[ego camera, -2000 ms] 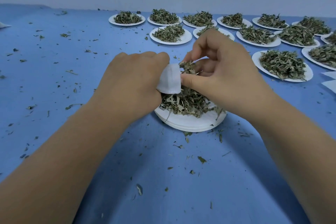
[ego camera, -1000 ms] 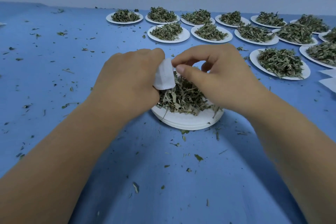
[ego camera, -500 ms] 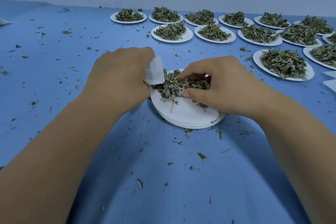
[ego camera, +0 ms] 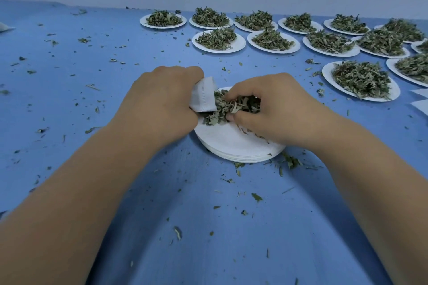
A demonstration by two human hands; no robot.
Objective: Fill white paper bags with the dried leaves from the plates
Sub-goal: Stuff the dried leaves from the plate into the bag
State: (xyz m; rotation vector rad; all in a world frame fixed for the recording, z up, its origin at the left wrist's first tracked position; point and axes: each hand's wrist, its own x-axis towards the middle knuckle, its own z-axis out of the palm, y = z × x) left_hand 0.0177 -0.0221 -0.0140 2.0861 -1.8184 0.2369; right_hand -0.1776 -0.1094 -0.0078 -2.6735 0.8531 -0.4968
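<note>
A stack of white paper plates (ego camera: 234, 146) sits in the middle of the blue table. My left hand (ego camera: 159, 104) grips a small white paper bag (ego camera: 203, 96) at the plates' left edge, its mouth facing right. My right hand (ego camera: 275, 109) is curled around a clump of dried leaves (ego camera: 231, 107) on the top plate, right at the bag's mouth. Much of the top plate's surface is bare white.
Several white plates heaped with dried leaves (ego camera: 218, 40) stand in rows across the back and right, the nearest one (ego camera: 360, 81) beside my right hand. Flat white paper pieces (ego camera: 420, 99) lie at the right edge. Leaf crumbs are scattered over the blue table (ego camera: 92, 99).
My right hand dropped from the bag's mouth onto the plate and gathered leaves leftward to the bag. The leaf pile on the plate shrank. My left hand lowered the bag slightly.
</note>
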